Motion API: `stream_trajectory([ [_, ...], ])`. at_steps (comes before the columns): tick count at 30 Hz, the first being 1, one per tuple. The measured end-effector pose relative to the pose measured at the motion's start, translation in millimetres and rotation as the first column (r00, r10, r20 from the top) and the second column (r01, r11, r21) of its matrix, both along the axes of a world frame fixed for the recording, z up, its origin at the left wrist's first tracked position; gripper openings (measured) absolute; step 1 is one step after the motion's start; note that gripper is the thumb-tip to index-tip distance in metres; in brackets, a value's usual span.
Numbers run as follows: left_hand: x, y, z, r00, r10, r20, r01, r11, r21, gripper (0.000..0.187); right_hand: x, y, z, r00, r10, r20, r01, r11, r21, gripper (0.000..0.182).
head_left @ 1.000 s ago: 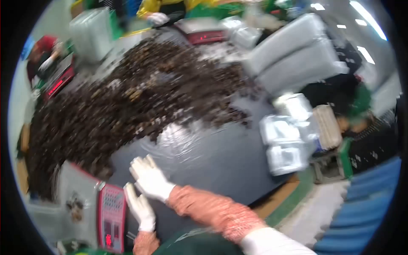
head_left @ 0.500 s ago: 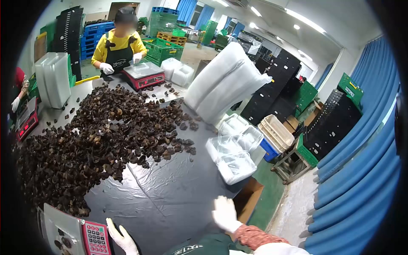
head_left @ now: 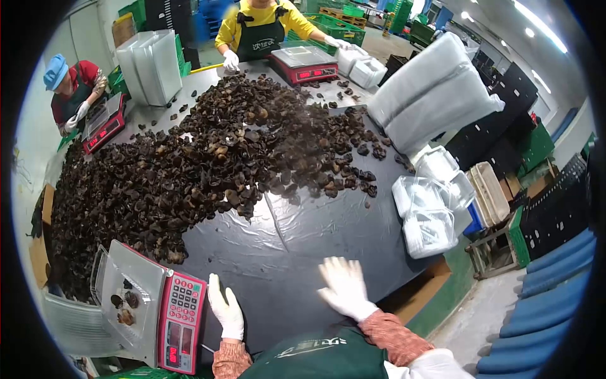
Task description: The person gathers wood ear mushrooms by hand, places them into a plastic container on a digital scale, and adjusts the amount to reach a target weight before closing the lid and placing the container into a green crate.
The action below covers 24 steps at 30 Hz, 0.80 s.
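My left hand, in a white glove, is open beside the keypad edge of a red digital scale. On the scale's clear-covered pan lie a few dark mushroom pieces. Gloved too, my right hand is open with fingers spread, palm down over the dark sheet-covered table; it holds nothing. A wide heap of dark wood ear mushrooms spreads beyond both hands.
Clear plastic trays sit at the table's right, near a wrapped pack of trays. A cardboard box stands below the right edge. Across the table, two co-workers stand by red scales. Stacked trays lie at lower left.
The view has swung left and down, bringing the co-worker at left into fuller sight. My right hand has moved from the table's right edge inward over the sheet; my left stays by the scale.
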<state>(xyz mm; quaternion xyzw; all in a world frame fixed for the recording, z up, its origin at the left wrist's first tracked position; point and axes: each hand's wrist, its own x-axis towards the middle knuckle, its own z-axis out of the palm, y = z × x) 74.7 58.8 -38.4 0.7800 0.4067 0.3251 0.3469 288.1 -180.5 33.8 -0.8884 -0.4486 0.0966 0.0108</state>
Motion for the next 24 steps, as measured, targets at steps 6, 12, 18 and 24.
stream_trajectory([
  [6,7,-3,19,0.98,-0.01,-0.2,0.03,0.995,0.097,0.053,44,-113,-26,0.899,-0.409,0.159,0.356,0.892,0.28,0.072],
  [12,9,-6,22,0.962,-0.013,-0.274,0.04,0.995,0.092,0.054,155,19,-55,0.82,-0.558,-0.123,0.456,0.508,0.731,0.073],
  [18,14,-7,34,0.936,-0.002,-0.353,0.039,0.994,0.098,0.049,292,159,-39,0.849,-0.529,0.019,0.389,0.647,0.656,0.033],
  [24,17,-7,45,0.883,-0.026,-0.47,0.123,0.976,0.177,0.049,224,231,-72,0.904,0.202,-0.377,0.226,0.525,0.821,0.044],
])
